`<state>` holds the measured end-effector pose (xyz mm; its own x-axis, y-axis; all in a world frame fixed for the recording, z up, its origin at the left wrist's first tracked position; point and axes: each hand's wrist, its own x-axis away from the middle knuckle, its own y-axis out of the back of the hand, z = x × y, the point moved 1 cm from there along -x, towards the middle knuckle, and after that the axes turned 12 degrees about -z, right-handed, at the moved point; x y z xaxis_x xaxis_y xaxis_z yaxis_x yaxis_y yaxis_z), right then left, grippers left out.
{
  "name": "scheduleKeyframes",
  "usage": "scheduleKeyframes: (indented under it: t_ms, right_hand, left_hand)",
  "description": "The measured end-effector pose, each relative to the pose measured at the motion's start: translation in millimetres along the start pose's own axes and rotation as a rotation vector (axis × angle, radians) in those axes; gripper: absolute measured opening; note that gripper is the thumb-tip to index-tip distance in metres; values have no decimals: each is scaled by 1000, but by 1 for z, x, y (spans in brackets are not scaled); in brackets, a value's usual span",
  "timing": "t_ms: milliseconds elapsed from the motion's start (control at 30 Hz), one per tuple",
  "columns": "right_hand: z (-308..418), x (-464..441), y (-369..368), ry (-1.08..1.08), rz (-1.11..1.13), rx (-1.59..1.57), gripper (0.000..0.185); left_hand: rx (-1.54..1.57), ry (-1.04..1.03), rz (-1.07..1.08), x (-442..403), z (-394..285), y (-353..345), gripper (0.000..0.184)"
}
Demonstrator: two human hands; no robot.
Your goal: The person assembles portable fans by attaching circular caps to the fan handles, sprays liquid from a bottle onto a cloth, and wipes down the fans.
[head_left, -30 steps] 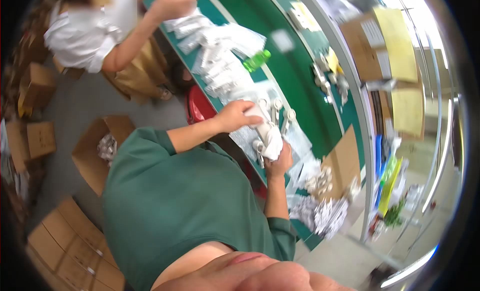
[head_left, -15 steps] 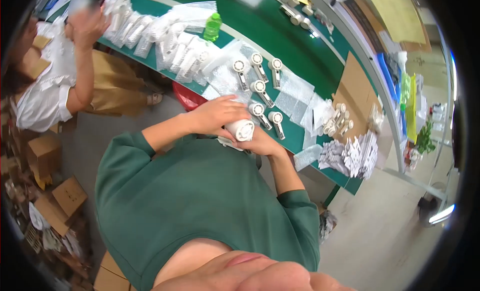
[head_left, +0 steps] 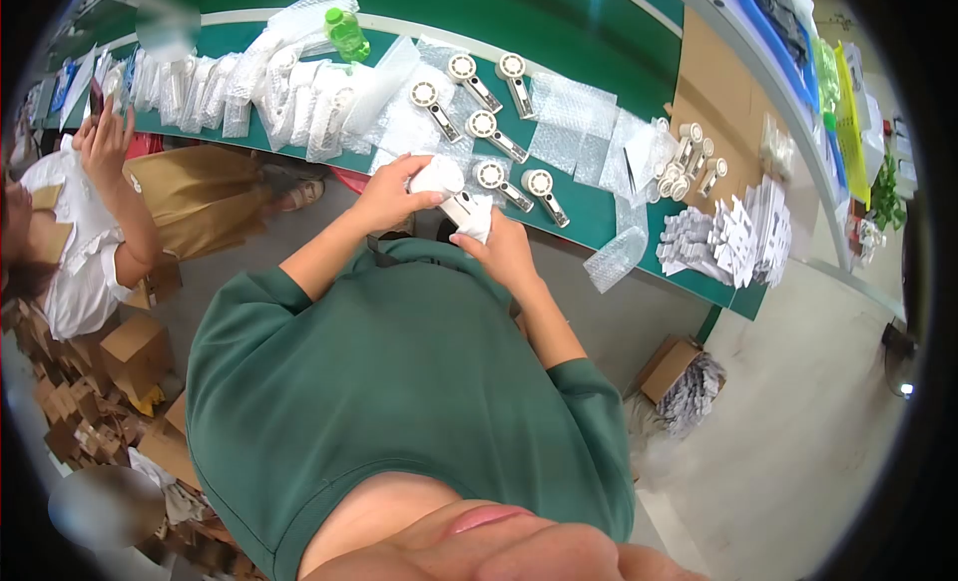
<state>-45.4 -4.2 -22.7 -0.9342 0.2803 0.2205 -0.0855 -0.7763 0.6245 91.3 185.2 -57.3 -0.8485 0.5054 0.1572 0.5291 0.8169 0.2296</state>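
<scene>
My left hand (head_left: 397, 194) is closed on the round head of a white handheld device (head_left: 439, 182), just off the table's front edge. My right hand (head_left: 501, 246) grips the device's handle end together with a white cloth (head_left: 476, 220). Several similar white devices (head_left: 483, 125) with round vented heads lie on bubble wrap beyond my hands. To the left of them is a row of devices in bubble bags (head_left: 289, 94). Flat bubble bags (head_left: 572, 122) are spread to the right.
A green bottle (head_left: 347, 36) stands behind the bagged row. A co-worker (head_left: 110, 212) is at the left. Small white parts (head_left: 689, 164) and a pile of white pieces (head_left: 723, 237) occupy the right end, by cardboard (head_left: 714, 72). A carton (head_left: 671, 369) is on the floor.
The view has swung round to the right. The device in my hands has turned, from head toward the camera to its handle slanting right, with the cloth showing again at the handle end.
</scene>
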Motion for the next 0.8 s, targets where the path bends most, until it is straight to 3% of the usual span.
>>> scheduleKeyframes:
  t_ms: [100,133,233,300,333,400,433,467,567,667,700,767,800]
  right_hand:
    - [-16,9,1,-122,-47,-529,45]
    - [-12,11,9,-83,-71,-476,46]
    - [-18,9,-3,54,-412,-442,45]
    - [-18,-5,-7,150,-439,-450,56]
    - [-14,-15,-4,206,-471,-417,61]
    - [-4,-23,5,304,-546,-173,84]
    - [-3,-25,3,356,-596,-184,94]
    - [-5,-22,3,347,-504,-210,98]
    - [-1,-3,6,479,-600,-427,65]
    - [-34,18,-18,54,-582,-689,41]
    - [-35,27,-27,-144,-735,-763,28]
    - [-49,51,-36,-322,-928,-792,23]
    - [-55,67,-35,-308,-908,-614,23]
  left_hand:
    - [-24,-182,43,-10,6,6,56]
    - [86,-126,77,-10,6,6,56]
    - [324,39,-94,-5,-13,-9,55]
    - [399,27,-165,-4,-5,-23,50]
    - [283,170,-214,-5,2,-25,46]
    - [348,284,-239,-6,11,-38,42]
    - [521,267,-252,-3,8,-42,41]
    - [564,332,-221,0,16,-42,44]
    - [661,477,-119,12,3,-45,51]
    - [511,493,7,24,35,-48,54]
    - [448,486,42,25,43,-50,56]
    - [357,540,132,30,63,-63,52]
    - [306,545,183,32,67,-75,51]
